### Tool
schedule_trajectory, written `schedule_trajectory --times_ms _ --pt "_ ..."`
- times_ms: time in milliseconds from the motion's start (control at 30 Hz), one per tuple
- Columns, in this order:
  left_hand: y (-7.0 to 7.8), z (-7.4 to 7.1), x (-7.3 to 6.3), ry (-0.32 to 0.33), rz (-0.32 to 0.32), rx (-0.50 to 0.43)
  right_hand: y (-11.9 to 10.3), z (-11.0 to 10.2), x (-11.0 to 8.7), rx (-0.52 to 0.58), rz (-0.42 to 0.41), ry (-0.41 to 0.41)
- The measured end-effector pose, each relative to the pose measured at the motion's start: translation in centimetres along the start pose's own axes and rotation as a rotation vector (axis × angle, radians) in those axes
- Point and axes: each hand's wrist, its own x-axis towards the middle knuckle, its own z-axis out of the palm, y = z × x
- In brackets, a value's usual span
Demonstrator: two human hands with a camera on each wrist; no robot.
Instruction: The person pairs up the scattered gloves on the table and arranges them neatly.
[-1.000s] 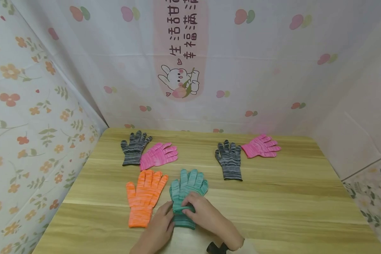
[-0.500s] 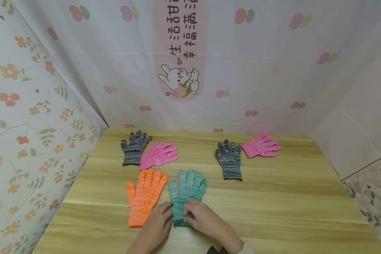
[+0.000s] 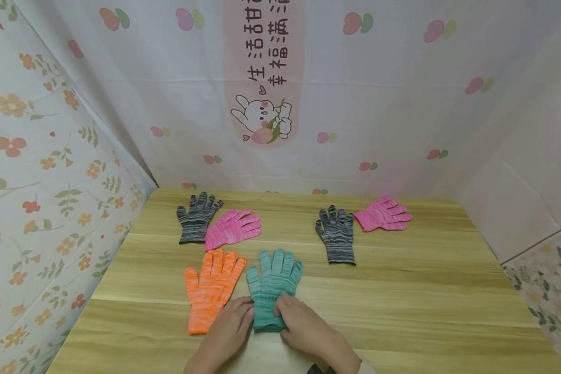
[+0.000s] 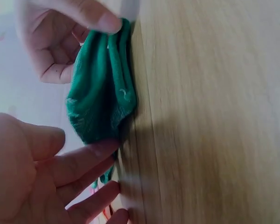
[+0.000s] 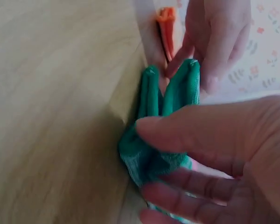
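Two teal-green knit gloves lie stacked and lined up on the wooden table, fingers pointing away from me. Their layered cuffs show side-on in the left wrist view. With its fingers fairly straight, my left hand touches the left edge of the cuffs. At the right edge, my right hand pinches the cuffs, its thumb at the opening and its fingers along the side. Just left of the stack lies an orange knit glove, its cuff close to my left hand.
Farther back on the left, a dark grey striped glove touches a pink glove. Another grey striped glove and a pink one lie at the back right. Patterned cloth hangs behind the table.
The upper green glove has come down toward me, so its cuff now sits over the lower one's. My right hand has shifted from on top of the cuff to its right edge.
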Motion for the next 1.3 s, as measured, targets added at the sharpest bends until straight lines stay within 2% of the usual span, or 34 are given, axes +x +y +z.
schedule_trajectory --times_ms 233,600,900,1133,1300 --pt "0.5 0.3 0.4 0.016 -0.008 0.084 1.0 -0.8 -0.3 0.16 -0.006 -0.014" --pt "1.1 0.8 0.7 0.095 -0.037 0.173 0.9 -1.0 -0.6 0.176 0.007 -0.001" --pt "1.3 1.0 1.1 0.111 -0.102 0.139 0.9 -0.7 -0.8 0.172 0.0 0.055" --pt "1.4 1.3 1.2 0.169 -0.105 0.113 0.9 -0.4 -0.6 0.152 -0.004 0.079" --pt "1.4 1.3 1.3 0.151 -0.112 0.102 0.8 -0.2 -0.5 0.123 -0.007 0.073"
